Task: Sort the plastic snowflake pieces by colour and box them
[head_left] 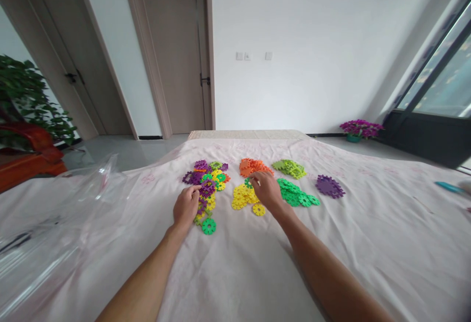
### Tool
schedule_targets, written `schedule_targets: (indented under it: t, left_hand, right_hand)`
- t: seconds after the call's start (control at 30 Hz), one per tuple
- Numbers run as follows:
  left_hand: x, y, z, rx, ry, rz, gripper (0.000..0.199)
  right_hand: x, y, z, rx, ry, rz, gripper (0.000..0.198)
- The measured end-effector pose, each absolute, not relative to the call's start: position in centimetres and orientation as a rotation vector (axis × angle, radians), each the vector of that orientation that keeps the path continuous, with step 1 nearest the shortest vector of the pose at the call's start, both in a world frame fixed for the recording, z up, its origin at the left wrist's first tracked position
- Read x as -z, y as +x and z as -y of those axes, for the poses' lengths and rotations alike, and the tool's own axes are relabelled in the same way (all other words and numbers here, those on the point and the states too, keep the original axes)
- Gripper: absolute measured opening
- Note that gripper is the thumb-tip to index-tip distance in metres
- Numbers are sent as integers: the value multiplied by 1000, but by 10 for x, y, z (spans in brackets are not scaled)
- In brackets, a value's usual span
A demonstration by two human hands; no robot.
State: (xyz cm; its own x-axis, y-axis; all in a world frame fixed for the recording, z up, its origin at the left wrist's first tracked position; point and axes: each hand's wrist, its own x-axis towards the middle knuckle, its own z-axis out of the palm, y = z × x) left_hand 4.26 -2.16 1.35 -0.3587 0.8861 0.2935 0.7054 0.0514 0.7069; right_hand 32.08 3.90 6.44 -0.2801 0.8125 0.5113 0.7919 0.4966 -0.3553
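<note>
My left hand [186, 206] rests at the left edge of a mixed pile of plastic snowflake discs [214, 176], its fingers curled in against purple pieces [208, 188]. Whether it grips one of them is hidden. Between the fingertips of my right hand [268, 188] is a green snowflake disc [248, 183], held above the yellow pile [244, 196]. Orange discs [253, 167] lie just behind that hand. To its right spreads a green pile [294, 193]. A single yellow disc [258, 209] and a green disc [209, 226] lie nearer to me.
Light-green pieces [290, 167] and a dark purple pile [330, 186] lie farther right on the pale cloth [243, 263]. Clear plastic sheeting [84, 214] covers the left side. At the right edge, a blue object [449, 187] lies by a partly visible hand [466, 187].
</note>
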Motion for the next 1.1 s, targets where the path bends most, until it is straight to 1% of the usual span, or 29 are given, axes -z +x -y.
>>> schedule_targets:
  t: [0.17,0.33,0.47,0.6,0.7,0.83,1.0,1.1]
  left_hand:
    - [-13,42,21,-1190,1633,-2112,34]
    - [-12,42,22,-1191,1629,-2109,35]
    - [-12,42,22,-1190,1614,-2111,35]
    - [-13,42,22,-1180,1612,-2120,34]
    - [-12,42,21,-1184,1620,-2117,34]
    - [-12,42,21,-1185,1619,-2113,34]
    - [-13,43,22,-1185,1613,-2110,34]
    - [-13,43,22,-1186,1625,-2114,34]
  right_hand:
    - [-70,371,-62,-38,-1721,1884,28]
    - [-64,407,-71,-63,-2008,1757,31]
    - [-58,422,-72,-32,-2143,1717,32]
    - [-52,428,-72,27,-2175,1729,32]
    - [-51,426,-73,91,-2097,1709,32]
    - [-57,403,-72,130,-1794,1801,27]
    - [-67,346,-50,-20,-1313,2103,17]
    - [-68,310,-25,-142,-1107,2249,15]
